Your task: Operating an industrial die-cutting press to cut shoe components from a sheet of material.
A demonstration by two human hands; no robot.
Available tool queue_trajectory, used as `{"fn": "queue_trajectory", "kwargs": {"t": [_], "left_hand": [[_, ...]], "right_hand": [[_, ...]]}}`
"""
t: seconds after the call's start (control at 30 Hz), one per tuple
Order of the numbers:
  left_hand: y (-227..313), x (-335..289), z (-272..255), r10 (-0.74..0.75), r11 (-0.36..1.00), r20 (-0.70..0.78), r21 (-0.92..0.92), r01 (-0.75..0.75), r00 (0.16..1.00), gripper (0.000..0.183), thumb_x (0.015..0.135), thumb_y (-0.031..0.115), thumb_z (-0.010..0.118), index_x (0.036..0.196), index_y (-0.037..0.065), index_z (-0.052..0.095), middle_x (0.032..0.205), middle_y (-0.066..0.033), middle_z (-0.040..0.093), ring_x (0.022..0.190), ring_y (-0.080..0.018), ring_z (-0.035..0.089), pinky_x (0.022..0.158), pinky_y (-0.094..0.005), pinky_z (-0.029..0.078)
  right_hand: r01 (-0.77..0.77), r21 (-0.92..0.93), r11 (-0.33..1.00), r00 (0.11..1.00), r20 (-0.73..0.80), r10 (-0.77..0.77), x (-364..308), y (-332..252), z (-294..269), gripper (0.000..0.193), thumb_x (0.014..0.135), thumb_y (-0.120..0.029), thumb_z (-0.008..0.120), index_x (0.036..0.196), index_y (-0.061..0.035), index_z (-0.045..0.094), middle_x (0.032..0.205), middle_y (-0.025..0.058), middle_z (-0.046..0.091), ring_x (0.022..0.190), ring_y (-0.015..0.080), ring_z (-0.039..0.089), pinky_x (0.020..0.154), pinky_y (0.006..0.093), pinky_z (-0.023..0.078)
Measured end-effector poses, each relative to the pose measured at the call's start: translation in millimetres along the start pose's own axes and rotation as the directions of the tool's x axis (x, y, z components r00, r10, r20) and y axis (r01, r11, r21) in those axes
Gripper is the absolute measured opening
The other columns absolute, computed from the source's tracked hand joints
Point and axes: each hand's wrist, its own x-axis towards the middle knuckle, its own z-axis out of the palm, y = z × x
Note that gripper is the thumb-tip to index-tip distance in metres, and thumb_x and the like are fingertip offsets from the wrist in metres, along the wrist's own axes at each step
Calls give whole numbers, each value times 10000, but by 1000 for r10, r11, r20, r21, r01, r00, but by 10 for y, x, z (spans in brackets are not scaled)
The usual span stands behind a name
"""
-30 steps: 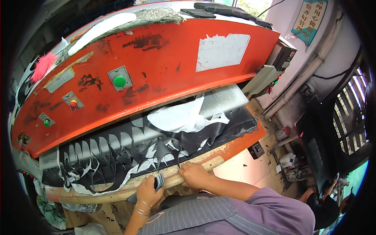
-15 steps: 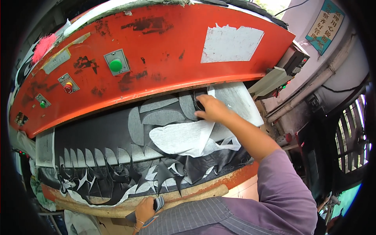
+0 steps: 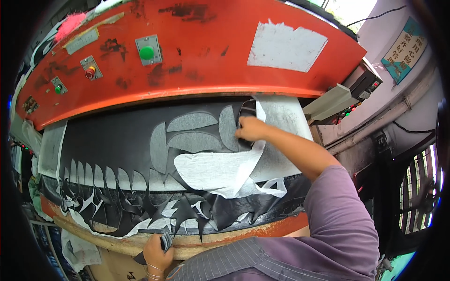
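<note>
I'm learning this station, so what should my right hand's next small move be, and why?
Probably nudge the dark oval form to sit squarely between the grey cut-out and the white strip: the right hand is at it, and it lies close beside that cut-out.

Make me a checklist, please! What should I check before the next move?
1. Right hand off the dark curved tool: not ok, its fingers touch it.
2. Left hand free: not ok, it holds small dark pieces.
3. Both hands off the big green button: ok.
4. White fabric smooth: not ok, it lies rumpled.
5. Red machine switched off: cannot tell.
</note>
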Motion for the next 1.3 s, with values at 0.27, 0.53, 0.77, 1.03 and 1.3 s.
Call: {"fn": "queue_trajectory", "kwargs": {"t": [0.27, 0.53, 0.77, 1.03, 1.3], "left_hand": [[359, 426, -12, -242, 864, 122, -424, 271, 963, 220, 750, 114, 621, 891, -7, 504, 796, -154, 616, 716, -242, 608, 676, -333, 478], [1225, 1170, 611, 59, 406, 338, -868, 287, 939, 369, 923, 260, 534, 1177, -6, 562, 916, -90, 630, 829, -141, 580, 795, -294, 466], [1757, 988, 908, 328, 551, 351, -825, 124, 877, 569, 991, 449, 422, 1324, -12, 409, 1165, -165, 562, 1055, -207, 533, 930, -326, 424], [671, 1296, -455, 48, 990, 185, -139, -23, 982, 712, 665, 400, 784, 1132, -26, 457, 1044, -260, 602, 958, -353, 622, 823, -396, 491], [-813, 957, -750, 33, 995, 505, -97, 19, 863, 635, 688, 315, 749, 1128, -34, 453, 998, -255, 591, 937, -325, 602, 832, -383, 469]], "right_hand": [[65, 418, 906, 997, -1, -71, -279, 517, -329, 295, 757, -244, 613, 959, -29, 611, 839, 125, 657, 768, 211, 611, 699, 354, 482], [485, 467, 739, 873, -310, -377, -1664, 29, 450, 246, 792, -224, 640, 817, -20, 504, 738, 153, 491, 674, 315, 497, 620, 398, 407], [589, 448, 672, 807, -291, -513, -2429, -363, 878, 290, 801, -209, 641, 1002, -11, 574, 811, 130, 571, 738, 283, 569, 672, 373, 452], [319, 620, 717, 946, -158, -284, -2405, -942, 751, 374, 775, -195, 679, 1063, 18, 570, 929, 166, 608, 865, 287, 609, 770, 366, 473], [583, 140, 800, 765, -426, -483, -819, -2471, 1185, 523, 754, -264, 670, 1110, 88, 520, 1067, 249, 542, 1065, 398, 495, 917, 438, 426]]}}
